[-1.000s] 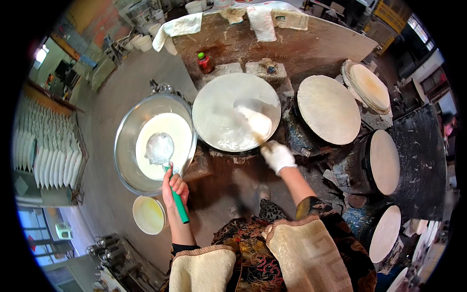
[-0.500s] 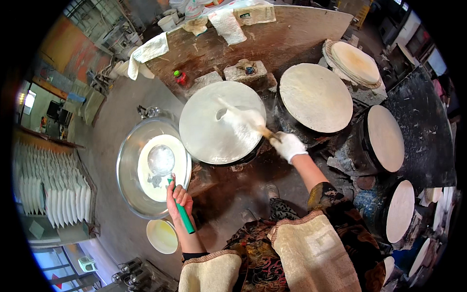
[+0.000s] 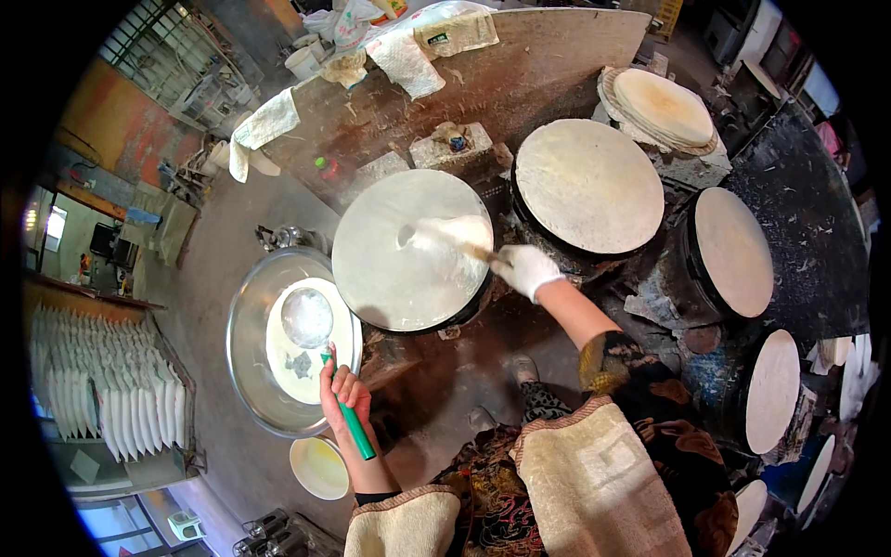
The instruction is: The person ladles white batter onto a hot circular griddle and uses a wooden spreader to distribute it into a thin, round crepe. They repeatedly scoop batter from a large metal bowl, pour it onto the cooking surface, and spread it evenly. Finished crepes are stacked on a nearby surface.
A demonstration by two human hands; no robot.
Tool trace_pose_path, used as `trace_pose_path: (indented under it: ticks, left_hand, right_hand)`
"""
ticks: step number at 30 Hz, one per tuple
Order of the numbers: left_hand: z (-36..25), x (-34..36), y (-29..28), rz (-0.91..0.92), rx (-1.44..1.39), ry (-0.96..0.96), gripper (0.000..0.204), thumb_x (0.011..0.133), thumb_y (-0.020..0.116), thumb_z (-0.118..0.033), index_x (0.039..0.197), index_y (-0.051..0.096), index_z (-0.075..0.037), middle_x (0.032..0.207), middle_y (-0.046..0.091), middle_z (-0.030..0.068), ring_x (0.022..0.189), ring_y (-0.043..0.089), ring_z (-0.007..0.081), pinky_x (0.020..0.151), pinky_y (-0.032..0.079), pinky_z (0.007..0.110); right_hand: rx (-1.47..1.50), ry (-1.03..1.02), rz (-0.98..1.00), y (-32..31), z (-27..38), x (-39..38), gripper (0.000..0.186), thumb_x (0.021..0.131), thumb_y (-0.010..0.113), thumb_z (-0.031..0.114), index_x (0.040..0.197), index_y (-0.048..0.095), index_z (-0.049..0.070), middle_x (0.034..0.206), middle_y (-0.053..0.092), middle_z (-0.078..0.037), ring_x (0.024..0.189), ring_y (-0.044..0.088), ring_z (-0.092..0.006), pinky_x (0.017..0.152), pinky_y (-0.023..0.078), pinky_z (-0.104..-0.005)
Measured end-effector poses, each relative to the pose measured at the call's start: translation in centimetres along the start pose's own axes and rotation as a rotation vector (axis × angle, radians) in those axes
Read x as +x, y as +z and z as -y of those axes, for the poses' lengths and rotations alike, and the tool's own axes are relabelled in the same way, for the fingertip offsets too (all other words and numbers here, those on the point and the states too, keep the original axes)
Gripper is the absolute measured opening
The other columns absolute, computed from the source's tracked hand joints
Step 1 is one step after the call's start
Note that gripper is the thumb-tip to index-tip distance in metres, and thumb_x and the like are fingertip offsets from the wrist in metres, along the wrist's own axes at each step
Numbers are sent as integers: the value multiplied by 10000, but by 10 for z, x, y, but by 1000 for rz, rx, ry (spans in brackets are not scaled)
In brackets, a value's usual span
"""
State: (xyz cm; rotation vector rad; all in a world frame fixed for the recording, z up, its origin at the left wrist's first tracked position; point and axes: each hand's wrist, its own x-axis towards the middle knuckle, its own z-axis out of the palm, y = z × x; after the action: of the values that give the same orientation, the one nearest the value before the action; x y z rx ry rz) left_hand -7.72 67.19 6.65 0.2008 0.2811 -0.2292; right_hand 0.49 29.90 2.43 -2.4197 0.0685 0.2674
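Gripping the spreader point(image 3: 469, 247), the right fingers point(image 3: 507, 265) should sweep lightly, evenly across the griddle point(image 3: 399, 283) to their left, the left fingers point(image 3: 345, 382) clasping the ladle point(image 3: 307, 318).

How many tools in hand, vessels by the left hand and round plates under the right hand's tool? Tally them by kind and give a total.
Tools in hand: 2 (ladle, left hand; spreader, right hand)
Vessels: 2 (steel basin, white pail)
Round plate under the spreader: 1
Total: 5
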Motion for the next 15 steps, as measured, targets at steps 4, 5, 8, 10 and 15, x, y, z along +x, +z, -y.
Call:
trace_pose_path:
  ticks: [4,5,8,10,15]
  left_hand:
    - [-4,-8,-2,32,5,-7,306,984,363,-169,1251,449,-47,545,392,-3,392,376,86,323,355,219]
    - [-6,-7,-3,59,2,-7,326,985,354,-167,1267,437,-27,550,397,3,398,382,93,330,357,226]
    - [2,-6,-1,56,-2,-15,341,988,336,-163,1279,424,-8,553,392,8,403,385,99,334,357,231]
    - [8,0,5,45,-12,-20,338,989,332,-162,1278,423,-11,552,386,7,402,382,97,331,357,227]
    - [16,3,8,47,-19,-59,323,989,335,-161,1276,427,-43,545,379,0,392,371,88,320,354,219]
  right_hand:
    - [-185,-33,95,31,-23,-50,364,878,500,381,1028,621,72,936,635,-198,867,614,-372,774,495,-437]
    - [-222,14,93,25,-35,-46,364,885,493,378,1032,615,69,939,636,-195,850,617,-371,759,500,-439]
    - [-236,64,5,9,-49,-11,362,899,478,372,1039,603,64,961,628,-191,842,615,-370,746,504,-443]
    - [-222,19,-97,1,-38,19,357,899,478,372,1033,609,67,989,612,-193,895,600,-368,778,491,-442]
    - [-236,-107,39,5,-21,0,350,888,487,386,998,625,84,1030,574,-201,936,593,-358,820,481,-439]
